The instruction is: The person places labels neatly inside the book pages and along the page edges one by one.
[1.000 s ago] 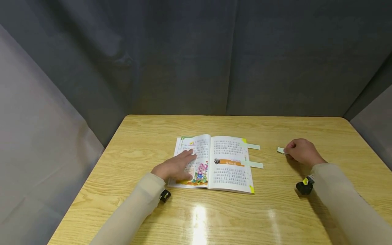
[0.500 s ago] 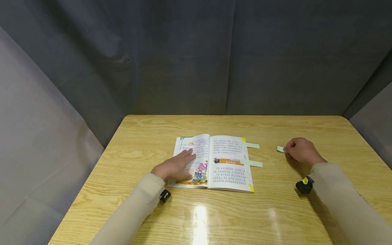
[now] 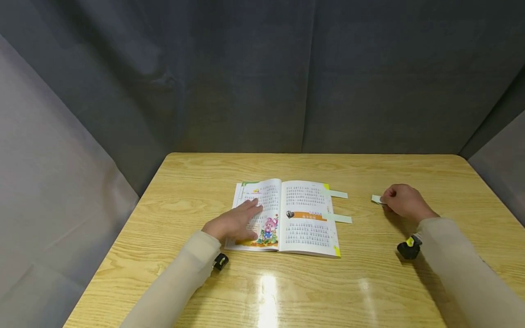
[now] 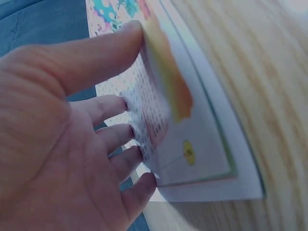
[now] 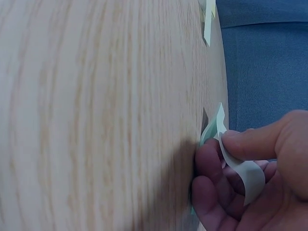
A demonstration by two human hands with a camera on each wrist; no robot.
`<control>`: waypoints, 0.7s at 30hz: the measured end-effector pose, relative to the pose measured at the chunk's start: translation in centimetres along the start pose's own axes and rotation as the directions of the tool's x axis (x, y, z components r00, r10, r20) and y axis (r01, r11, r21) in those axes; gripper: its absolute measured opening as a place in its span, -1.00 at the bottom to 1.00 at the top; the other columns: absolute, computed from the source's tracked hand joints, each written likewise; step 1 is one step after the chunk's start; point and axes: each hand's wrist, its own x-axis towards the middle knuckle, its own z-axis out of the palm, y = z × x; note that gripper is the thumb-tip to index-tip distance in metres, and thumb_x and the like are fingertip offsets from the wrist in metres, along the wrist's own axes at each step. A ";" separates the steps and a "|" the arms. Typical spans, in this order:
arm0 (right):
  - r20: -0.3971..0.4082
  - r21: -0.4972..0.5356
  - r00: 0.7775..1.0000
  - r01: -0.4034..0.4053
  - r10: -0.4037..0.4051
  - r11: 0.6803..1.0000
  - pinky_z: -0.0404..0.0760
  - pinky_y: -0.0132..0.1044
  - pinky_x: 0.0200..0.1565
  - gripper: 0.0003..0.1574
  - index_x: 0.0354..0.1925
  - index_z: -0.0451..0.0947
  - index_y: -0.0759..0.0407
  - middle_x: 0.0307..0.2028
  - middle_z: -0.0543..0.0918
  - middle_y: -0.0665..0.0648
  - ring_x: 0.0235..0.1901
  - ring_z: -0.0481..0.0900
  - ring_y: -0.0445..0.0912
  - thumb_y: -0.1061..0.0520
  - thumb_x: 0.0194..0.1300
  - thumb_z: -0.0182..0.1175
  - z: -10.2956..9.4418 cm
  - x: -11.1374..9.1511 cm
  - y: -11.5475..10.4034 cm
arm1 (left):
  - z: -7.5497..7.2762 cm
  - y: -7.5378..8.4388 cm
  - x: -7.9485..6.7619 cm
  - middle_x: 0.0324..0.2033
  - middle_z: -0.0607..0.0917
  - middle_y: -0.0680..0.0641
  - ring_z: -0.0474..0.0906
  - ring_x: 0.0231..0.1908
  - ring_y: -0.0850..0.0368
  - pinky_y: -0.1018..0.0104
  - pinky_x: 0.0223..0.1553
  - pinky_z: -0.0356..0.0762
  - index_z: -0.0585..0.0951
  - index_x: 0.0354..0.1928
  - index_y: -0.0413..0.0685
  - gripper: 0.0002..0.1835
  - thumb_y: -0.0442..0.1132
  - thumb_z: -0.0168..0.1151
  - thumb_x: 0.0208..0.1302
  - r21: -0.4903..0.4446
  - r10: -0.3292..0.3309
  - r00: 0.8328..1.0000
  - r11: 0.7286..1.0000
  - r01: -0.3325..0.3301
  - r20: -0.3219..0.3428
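Note:
An open book (image 3: 308, 237) lies on the table, text on both pages and a pink cartoon animal low on the left one. My left hand (image 3: 235, 223) rests on that left page with fingers spread; in the left wrist view the thumb and fingertips meet the paper. To the right of the book, my right hand (image 3: 406, 202) pinches a pale green sticky note (image 5: 245, 173) between thumb and fingers. The strip curls up over the fingers in the right wrist view. More green paper (image 5: 211, 131) shows beneath it, partly hidden by the hand.
Two pale green sticky strips (image 3: 338, 194) stick out past the right page's edge, one above the other. The wooden table (image 3: 320, 291) reaches a dark curtain (image 3: 246, 91) at the back. A grey drape (image 3: 49, 191) hangs at the left.
Nearly everything holds still. The head view has shifted very slightly; both hands keep their places, the left on the page and the right at the sticky note.

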 end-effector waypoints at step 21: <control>0.020 0.007 1.000 0.017 -0.017 1.000 0.36 -0.30 -0.40 -0.71 -0.29 0.50 0.32 -0.42 0.61 0.15 -0.45 0.41 -0.08 0.09 0.45 0.06 -0.2 -0.1 0.1 | -0.2 0.0 0.0 0.61 -0.16 0.04 -0.28 0.61 0.02 0.02 0.60 -0.13 0.03 0.58 0.11 -0.12 -0.03 0.27 0.35 -0.003 -0.001 1.000 1.000 0.002 0.009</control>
